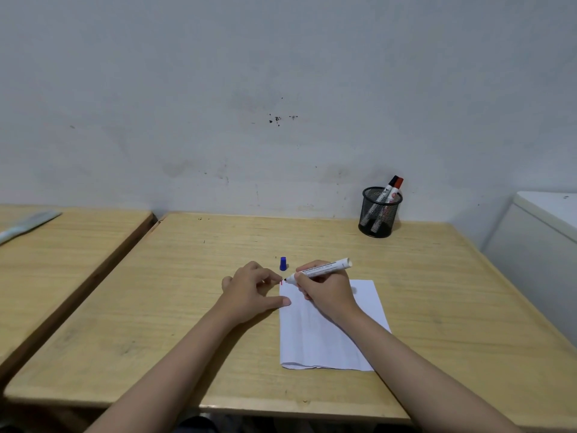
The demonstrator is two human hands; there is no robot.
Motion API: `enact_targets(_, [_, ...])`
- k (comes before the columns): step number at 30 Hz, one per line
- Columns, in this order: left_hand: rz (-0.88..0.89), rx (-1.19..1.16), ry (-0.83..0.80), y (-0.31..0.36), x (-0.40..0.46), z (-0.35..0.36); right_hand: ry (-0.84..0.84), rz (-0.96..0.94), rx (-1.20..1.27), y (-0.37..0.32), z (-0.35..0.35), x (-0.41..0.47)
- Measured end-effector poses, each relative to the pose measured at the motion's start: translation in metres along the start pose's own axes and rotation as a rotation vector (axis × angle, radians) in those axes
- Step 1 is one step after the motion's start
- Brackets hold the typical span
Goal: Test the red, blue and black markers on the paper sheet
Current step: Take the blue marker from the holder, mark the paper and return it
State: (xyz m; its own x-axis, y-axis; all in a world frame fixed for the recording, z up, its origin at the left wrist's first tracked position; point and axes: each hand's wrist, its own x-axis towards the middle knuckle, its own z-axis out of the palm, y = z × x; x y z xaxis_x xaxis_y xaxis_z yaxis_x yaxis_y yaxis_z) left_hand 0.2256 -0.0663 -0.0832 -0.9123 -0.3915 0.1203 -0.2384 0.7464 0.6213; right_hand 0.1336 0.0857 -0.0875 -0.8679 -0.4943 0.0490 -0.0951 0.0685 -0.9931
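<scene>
A white paper sheet (324, 339) lies on the wooden table (175, 323). My right hand (324, 292) grips an uncapped white-barrelled marker (321, 269), its tip touching the sheet's top left corner. A short red mark (281, 282) shows at that corner. My left hand (253, 292) rests flat beside the sheet, thumb and fingertip pressing its left edge. A blue cap (283, 264) stands upright on the table just behind the hands. The black marker (385, 190) and the red marker (396, 188) stand capped in a black mesh cup (378, 214) at the back right.
A second wooden table (62, 245) stands to the left, separated by a narrow gap, with a pale flat object (28, 225) on it. A white cabinet (543, 232) sits at the right. The wall runs right behind the table.
</scene>
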Motion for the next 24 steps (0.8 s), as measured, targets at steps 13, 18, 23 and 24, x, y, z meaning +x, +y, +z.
enact_targets(13, [-0.008, -0.007, -0.016, 0.0009, 0.0003, -0.0026, 0.004, 0.026, -0.113, 0.0014, 0.0016, 0.0023])
enact_targets(18, [0.005, 0.012, -0.017, 0.0014, 0.0003, -0.0029, 0.005, 0.032, -0.133, 0.0021, 0.0019, 0.0039])
enact_targets(23, [0.021, 0.026, -0.021, -0.0001, 0.0023, -0.0016, -0.034, 0.03, -0.109, 0.0044, 0.0, 0.007])
enact_targets(24, [0.018, 0.03, -0.022, -0.0005, 0.0026, -0.0015, -0.026, 0.025, -0.098, 0.0054, 0.0, 0.007])
